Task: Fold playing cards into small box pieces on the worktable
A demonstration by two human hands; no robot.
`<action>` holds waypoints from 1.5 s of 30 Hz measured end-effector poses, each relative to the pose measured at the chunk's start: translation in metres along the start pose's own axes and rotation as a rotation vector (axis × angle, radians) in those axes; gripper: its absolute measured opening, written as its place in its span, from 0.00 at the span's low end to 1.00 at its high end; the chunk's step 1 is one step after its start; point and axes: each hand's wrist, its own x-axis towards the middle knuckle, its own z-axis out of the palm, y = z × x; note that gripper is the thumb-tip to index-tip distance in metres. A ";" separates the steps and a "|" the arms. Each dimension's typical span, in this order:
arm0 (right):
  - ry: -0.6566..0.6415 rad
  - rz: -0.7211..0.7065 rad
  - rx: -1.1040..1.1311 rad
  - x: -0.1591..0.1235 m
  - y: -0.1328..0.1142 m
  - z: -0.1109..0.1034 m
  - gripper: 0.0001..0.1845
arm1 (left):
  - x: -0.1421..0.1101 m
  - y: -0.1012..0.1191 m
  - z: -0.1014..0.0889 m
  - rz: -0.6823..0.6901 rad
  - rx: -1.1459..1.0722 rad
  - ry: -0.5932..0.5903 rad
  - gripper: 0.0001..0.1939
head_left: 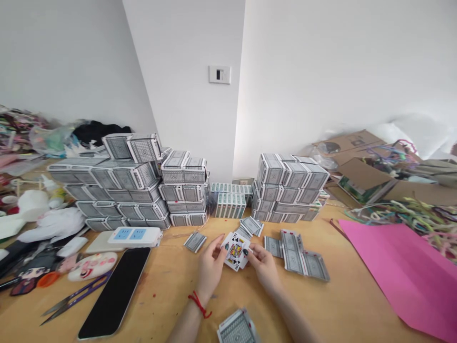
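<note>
Both grips, left hand point(213, 259) and right hand point(262, 262), are clamped on the king of clubs point(236, 250), held over the worktop point(167, 286). Loose cards point(252, 226) lie just beyond; farther back stand blocks of cards point(290, 186).

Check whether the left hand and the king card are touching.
Touching. The head view shows it: the thumb of the left hand lies over the left edge of the king card.

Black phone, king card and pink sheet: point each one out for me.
Black phone point(116, 290): head view, middle of its dark screen.
King card point(235, 250): head view, centre of its printed face.
Pink sheet point(403, 271): head view, middle of its flat surface.
</note>
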 end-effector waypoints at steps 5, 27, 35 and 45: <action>0.042 0.007 -0.040 0.001 0.000 -0.001 0.19 | 0.004 -0.005 0.002 -0.128 -0.187 -0.013 0.13; -0.070 -0.038 -0.054 0.002 0.005 -0.003 0.22 | 0.003 0.001 0.001 -0.164 -0.221 -0.092 0.10; -0.099 0.024 0.026 0.002 0.000 -0.001 0.25 | 0.005 0.001 0.001 -0.221 -0.283 -0.090 0.13; -0.063 0.071 0.139 0.005 0.004 -0.009 0.19 | 0.003 0.012 -0.014 -0.469 -0.744 -0.367 0.14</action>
